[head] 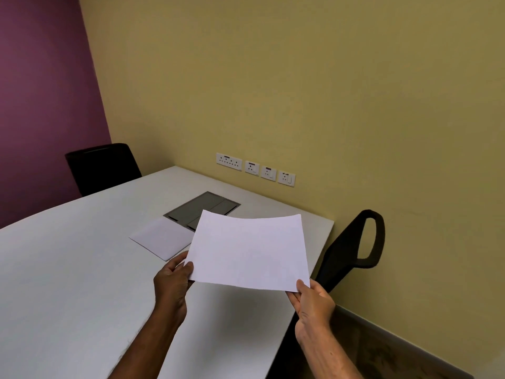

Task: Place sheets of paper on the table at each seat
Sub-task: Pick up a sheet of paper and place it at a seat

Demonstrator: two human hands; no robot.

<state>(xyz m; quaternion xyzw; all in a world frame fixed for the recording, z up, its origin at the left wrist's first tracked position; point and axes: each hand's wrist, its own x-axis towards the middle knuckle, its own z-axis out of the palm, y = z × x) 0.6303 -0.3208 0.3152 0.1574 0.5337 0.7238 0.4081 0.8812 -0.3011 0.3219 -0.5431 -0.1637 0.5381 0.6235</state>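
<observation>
Both hands pinch one sheet (250,250) by its near corners, the left hand (172,280) at the left corner and the right hand (314,299) at the right, holding it above the table (68,269). Beyond, a second sheet (164,237) lies flat, its right part hidden behind the held one. Farther off, the hatch (203,205) is partly covered too, and a chair (102,166) stands at the far corner.

Dim, even indoor light, source out of frame. Soft shadow under held sheet (250,253) on pale surface (68,269). Left hand (172,283) darker than right hand (314,299). Black chair (102,168) lost in shade. Wide-angle bending at edges, corners vignetted. Slight softness overall, no glare.
</observation>
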